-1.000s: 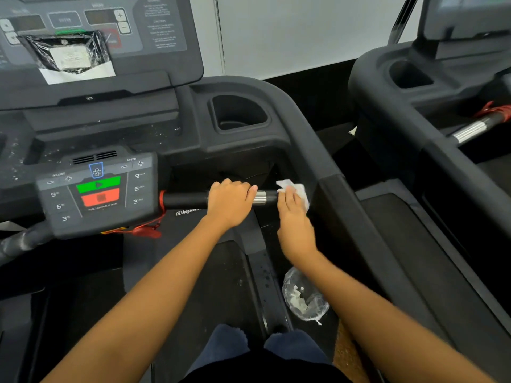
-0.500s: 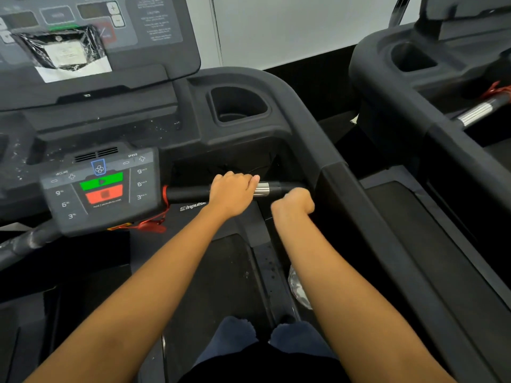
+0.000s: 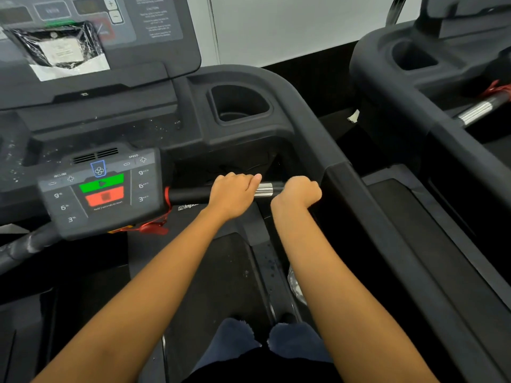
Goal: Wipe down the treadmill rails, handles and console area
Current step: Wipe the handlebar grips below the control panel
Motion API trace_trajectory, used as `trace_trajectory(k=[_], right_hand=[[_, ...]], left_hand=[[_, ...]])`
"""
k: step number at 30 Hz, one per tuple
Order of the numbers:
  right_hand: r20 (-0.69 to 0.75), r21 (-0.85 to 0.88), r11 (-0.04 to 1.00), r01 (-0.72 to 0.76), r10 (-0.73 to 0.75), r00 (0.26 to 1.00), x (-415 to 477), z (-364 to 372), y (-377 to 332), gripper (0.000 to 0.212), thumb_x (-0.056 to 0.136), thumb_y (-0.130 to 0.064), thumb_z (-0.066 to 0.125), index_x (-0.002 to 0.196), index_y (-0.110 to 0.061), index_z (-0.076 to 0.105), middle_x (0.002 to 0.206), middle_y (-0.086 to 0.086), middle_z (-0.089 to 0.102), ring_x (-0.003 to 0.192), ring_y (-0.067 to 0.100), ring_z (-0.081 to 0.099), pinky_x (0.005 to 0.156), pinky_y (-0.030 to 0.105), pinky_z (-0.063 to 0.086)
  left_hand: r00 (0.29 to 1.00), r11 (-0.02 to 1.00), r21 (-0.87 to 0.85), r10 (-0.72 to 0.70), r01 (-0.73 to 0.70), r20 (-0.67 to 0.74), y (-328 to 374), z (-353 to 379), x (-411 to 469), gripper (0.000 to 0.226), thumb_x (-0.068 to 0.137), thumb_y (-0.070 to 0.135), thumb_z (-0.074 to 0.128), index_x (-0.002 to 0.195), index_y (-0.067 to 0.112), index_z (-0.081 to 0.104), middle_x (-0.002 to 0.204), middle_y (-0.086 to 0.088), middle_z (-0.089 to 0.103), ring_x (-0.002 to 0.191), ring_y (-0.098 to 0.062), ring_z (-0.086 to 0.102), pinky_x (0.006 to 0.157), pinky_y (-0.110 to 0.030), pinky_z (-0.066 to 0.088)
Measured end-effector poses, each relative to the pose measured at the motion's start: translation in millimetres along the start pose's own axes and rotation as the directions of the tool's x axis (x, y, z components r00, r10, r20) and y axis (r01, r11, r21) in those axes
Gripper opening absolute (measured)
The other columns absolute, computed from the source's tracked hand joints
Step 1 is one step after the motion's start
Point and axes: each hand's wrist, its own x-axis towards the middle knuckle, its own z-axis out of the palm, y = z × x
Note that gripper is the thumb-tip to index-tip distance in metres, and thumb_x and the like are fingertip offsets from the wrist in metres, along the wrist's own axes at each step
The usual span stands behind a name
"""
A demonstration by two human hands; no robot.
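Observation:
The treadmill's black crossbar handle (image 3: 190,193) runs right from the control panel (image 3: 102,189), which has green and red buttons. My left hand (image 3: 235,194) is wrapped over the bar just left of its chrome section (image 3: 264,189). My right hand (image 3: 297,192) is a closed fist around the bar's right end, next to the side rail (image 3: 359,203). The white wipe it held is hidden inside the fist. The upper console (image 3: 154,23) rises at the top left.
A cup holder (image 3: 239,103) is sunk into the console's right corner. A plastic-wrapped paper (image 3: 59,49) is stuck on the console. A red safety clip (image 3: 154,226) hangs under the panel. A clear plastic bag (image 3: 296,286) lies on the deck. A second treadmill (image 3: 414,87) stands to the right.
My right hand turned from flat fingers pressing the visible wipe on the bar to a fist closed around the bar end, which hides the wipe. My left hand kept its grip.

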Motion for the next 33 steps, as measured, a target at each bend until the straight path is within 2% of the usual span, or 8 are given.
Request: trace_trajectory(k=[2, 4, 7, 12, 21, 24, 27, 33], right_hand=[[0.068, 0.258, 0.960, 0.112, -0.134, 0.989, -10.7, 7.0, 6.2, 0.040, 0.104, -0.020, 0.038, 0.141, -0.005, 0.041, 0.135, 0.006, 0.055, 0.103, 0.007, 0.061, 0.072, 0.011, 0.048], [0.119, -0.151, 0.770, 0.620, -0.608, 0.785, -13.3, 5.7, 10.4, 0.048, 0.103, -0.008, 0.036, 0.150, -0.015, 0.029, 0.147, -0.008, 0.041, 0.123, -0.011, 0.044, 0.094, 0.004, 0.040], [0.546, -0.599, -0.226, 0.768, -0.817, 0.186, 28.9, -16.4, 16.6, 0.079, 0.080, 0.019, 0.043, 0.151, -0.002, 0.016, 0.159, 0.017, 0.017, 0.149, 0.028, 0.008, 0.120, 0.040, 0.023], [0.836, -0.507, -0.846, 0.164, -0.438, 0.330, 75.5, -79.6, 24.9, 0.072, 0.095, -0.018, 0.050, 0.147, 0.009, 0.008, 0.158, 0.026, 0.003, 0.148, 0.033, -0.002, 0.114, 0.049, -0.019], [0.752, -0.498, -0.791, 0.355, -0.191, 0.630, 61.2, -127.9, 68.4, 0.064, 0.098, -0.005, 0.040, 0.145, 0.013, -0.001, 0.153, 0.032, -0.010, 0.147, 0.038, -0.002, 0.119, 0.042, 0.003], [0.744, -0.655, -0.543, 0.526, -0.344, 0.572, 41.1, -116.6, 69.0, 0.065, 0.087, 0.011, 0.052, 0.146, 0.009, 0.025, 0.154, 0.028, 0.022, 0.146, 0.034, 0.020, 0.109, 0.039, 0.041], [0.755, -0.649, -0.414, 0.638, -0.455, 0.472, 27.0, -88.3, 34.5, 0.067, 0.087, 0.013, 0.048, 0.149, 0.003, 0.023, 0.156, 0.020, 0.025, 0.147, 0.029, 0.018, 0.110, 0.032, 0.036], [0.776, -0.582, -0.765, 0.277, -0.420, 0.470, 53.2, -87.8, 4.0, 0.065, 0.095, -0.008, 0.050, 0.146, 0.011, 0.016, 0.156, 0.028, 0.015, 0.148, 0.037, 0.005, 0.119, 0.046, 0.006]], left_hand=[[1.000, 1.000, -0.001, 0.006, -0.006, 0.007, -1.8, 0.5, 1.1, 0.053, 0.103, 0.039, 0.021, 0.083, 0.014, 0.063, 0.081, -0.003, 0.065, 0.083, -0.025, 0.058, 0.081, -0.041, 0.042], [1.000, 1.000, 0.000, 0.012, -0.012, -0.007, -2.1, 0.8, 0.2, 0.054, 0.103, 0.041, 0.021, 0.079, 0.015, 0.062, 0.076, -0.001, 0.064, 0.080, -0.024, 0.059, 0.080, -0.041, 0.042], [1.000, 0.999, -0.020, 0.028, -0.028, -0.010, -3.5, 0.0, -0.4, 0.054, 0.103, 0.042, 0.019, 0.080, 0.017, 0.061, 0.073, 0.002, 0.060, 0.076, -0.022, 0.056, 0.075, -0.037, 0.036], [0.999, 1.000, -0.001, 0.031, -0.031, 0.008, -4.4, -2.0, -2.3, 0.053, 0.102, 0.041, 0.018, 0.098, 0.018, 0.066, 0.086, -0.001, 0.066, 0.080, -0.022, 0.054, 0.078, -0.037, 0.040], [0.997, 0.997, -0.057, 0.058, -0.055, 0.052, -5.2, -9.5, -5.3, 0.050, 0.103, 0.040, 0.019, 0.109, 0.018, 0.065, 0.095, -0.003, 0.067, 0.087, -0.022, 0.055, 0.080, -0.034, 0.036], [0.998, 0.997, -0.039, 0.062, -0.061, 0.027, -5.1, -7.0, -6.0, 0.050, 0.103, 0.040, 0.020, 0.109, 0.019, 0.065, 0.094, -0.001, 0.067, 0.085, -0.021, 0.056, 0.081, -0.036, 0.039], [0.998, 0.998, -0.031, 0.055, -0.055, 0.006, -5.4, -5.2, -5.6, 0.050, 0.103, 0.042, 0.021, 0.099, 0.020, 0.066, 0.088, 0.001, 0.067, 0.080, -0.018, 0.055, 0.076, -0.033, 0.037], [0.998, 0.998, -0.024, 0.064, -0.065, -0.017, -6.9, -3.1, -6.3, 0.049, 0.102, 0.041, 0.021, 0.097, 0.021, 0.065, 0.089, 0.001, 0.066, 0.079, -0.018, 0.051, 0.074, -0.033, 0.033]])
